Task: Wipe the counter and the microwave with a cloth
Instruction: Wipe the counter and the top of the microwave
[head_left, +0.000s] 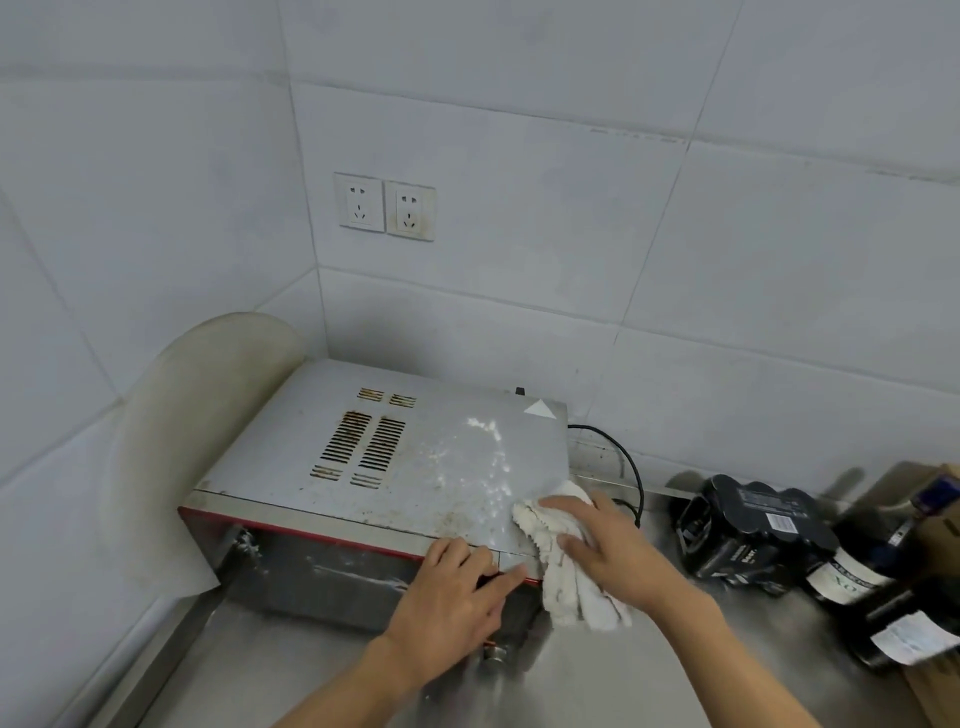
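Observation:
A grey microwave (363, 457) with a red front trim stands in the corner on the steel counter (291, 670). Its top has vent slots, white smears and brown grime. A white cloth (563, 582) lies over the top's near right corner and hangs down the front. My right hand (597, 540) presses flat on the cloth with straight fingers. My left hand (457, 587) rests on the front top edge of the microwave, fingers bent over the rim.
A pale round board (197, 426) leans against the left wall beside the microwave. A black cable (631, 478) runs behind its right side. A shrink-wrapped pack of dark cans (748, 525), a dark bottle (852, 566) and a cardboard box (935, 530) crowd the right. Two wall sockets (384, 205) sit above.

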